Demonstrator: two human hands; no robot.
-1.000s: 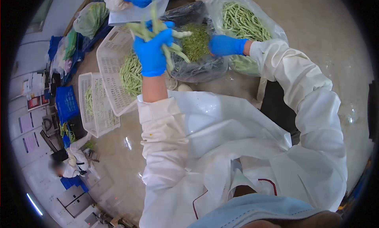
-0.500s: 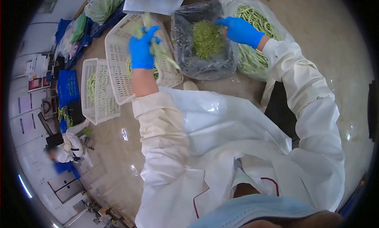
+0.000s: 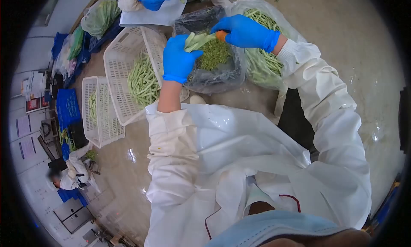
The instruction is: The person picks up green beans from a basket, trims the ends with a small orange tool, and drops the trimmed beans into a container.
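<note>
My left hand [image 3: 179, 58], in a blue glove, is closed on a bunch of green beans [image 3: 197, 41] whose ends point right, over the black-lined bin [image 3: 220, 82]. My right hand [image 3: 248, 31], also gloved in blue, grips a small tool with an orange handle [image 3: 221, 35] at the bean ends. Its blade cannot be made out. Green trimmings [image 3: 214, 55] lie in the bin below. Left of my left hand, a white crate [image 3: 117, 61] contains cut green beans [image 3: 144, 80]. A clear bag of long beans [image 3: 274, 63] stands right of the bin.
A smaller white crate [image 3: 102, 118] stands at the left. Across from me are a co-worker's blue-gloved hand [image 3: 152, 1] with an orange-handled tool and a white apron [image 3: 145, 19]. Another person [image 3: 77, 174] is at the far left, near blue crates [image 3: 68, 105].
My left hand has moved right with beans, from over the large crate to the bin's edge. The beans now meet the tool in my right hand, which has moved slightly left.
</note>
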